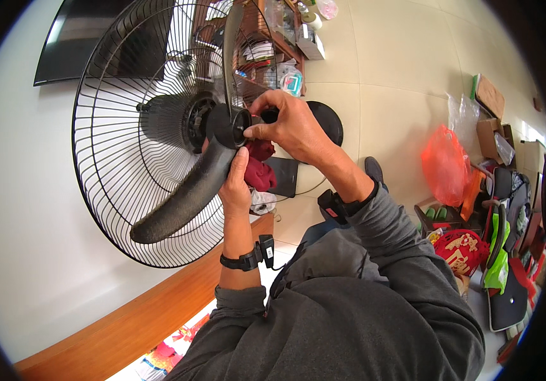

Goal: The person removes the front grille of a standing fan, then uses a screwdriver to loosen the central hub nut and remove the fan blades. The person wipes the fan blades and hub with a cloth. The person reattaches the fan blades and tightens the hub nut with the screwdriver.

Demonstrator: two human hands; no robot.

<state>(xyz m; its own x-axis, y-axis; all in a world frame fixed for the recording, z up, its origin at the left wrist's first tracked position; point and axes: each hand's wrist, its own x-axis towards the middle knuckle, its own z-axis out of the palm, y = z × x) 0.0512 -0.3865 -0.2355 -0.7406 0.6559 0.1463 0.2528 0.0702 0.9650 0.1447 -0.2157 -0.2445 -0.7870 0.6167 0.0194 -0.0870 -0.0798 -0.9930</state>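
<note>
A black fan blade assembly (187, 198) with dusty, curved blades stands in front of the round wire rear grille (104, 190). Its hub (224, 129) faces right, near the black motor housing (166, 120). My left hand (235, 187) grips the blade assembly just under the hub, thumb up along it and the other fingers hidden behind. At the open face of the hub, my right hand (289, 127) is closed in a pinch, thumb tip at the hub's centre. A dark piece shows between its fingers, too hidden to name.
Left of the fan is a white wall with a black flat screen (73, 41). A wooden ledge (127, 317) runs below. A cluttered shelf (292, 44) stands behind; dark red cloth (260, 174) lies under my hands. At right are an orange plastic bag (444, 166) and piled belongings.
</note>
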